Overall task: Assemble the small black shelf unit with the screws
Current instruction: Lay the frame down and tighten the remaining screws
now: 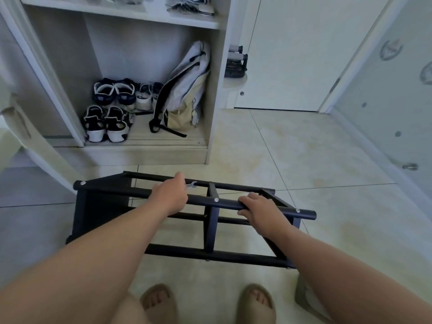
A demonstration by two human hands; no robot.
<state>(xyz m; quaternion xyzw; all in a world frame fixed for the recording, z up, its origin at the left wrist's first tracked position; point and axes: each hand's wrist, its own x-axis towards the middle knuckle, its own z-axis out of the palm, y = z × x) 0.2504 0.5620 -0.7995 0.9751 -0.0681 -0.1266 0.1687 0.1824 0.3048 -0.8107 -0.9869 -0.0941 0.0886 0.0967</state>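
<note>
Hands apart on the near top rail: the left hand (170, 195) lies over the rail with its fingers curled round a small spanner (192, 184), whose open jaw sticks out toward the far rail; the right hand (258, 208) is clamped over the same rail near the right end. The black shelf unit (229, 203) stands upright on the tiled floor (292, 148), just in front of the person's feet in tan slippers (156, 302). Silver screw heads (216, 199) show at the rail ends and at the centre post, so the frame looks largely assembled. Judged step: final tightening and a rigidity check. Recommended practice: brace the frame with the right hand, seat the spanner squarely on each fastener before turning, and tighten evenly so the frame does not rack. Whether any screw is loose cannot be told. Surface is level, glossy tile and may let the legs slide under torque. Beyond stands an open wardrobe (215, 101) holding trainers (105, 122) and a leaning backpack (187, 90); a white door (292, 54) is shut to its right.
</note>
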